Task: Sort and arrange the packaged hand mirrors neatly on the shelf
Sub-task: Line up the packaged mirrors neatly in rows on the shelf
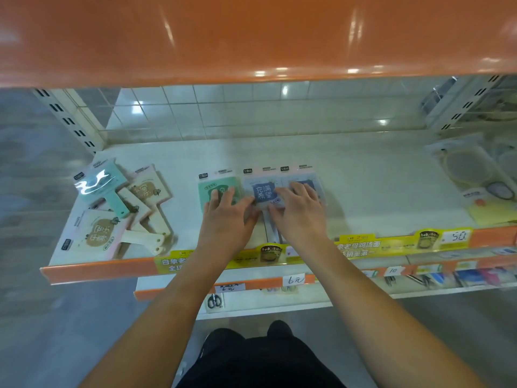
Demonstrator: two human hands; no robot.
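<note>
Three packaged mirrors [261, 191] on shelf [363, 191] under flat, straight fingers [300, 191] of both hands

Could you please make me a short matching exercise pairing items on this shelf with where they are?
Things:
1. green mirror pack
2. middle blue-grey pack
3. beige mirror pile
4. round mirror packs

Places:
A. shelf's far right
B. under the left hand
C. jumbled at the shelf's left end
D. between both hands, right hand beside it

Pairs: 1-B, 2-D, 3-C, 4-A

Packaged mirrors [260, 191] on white shelf [377, 191]
</note>
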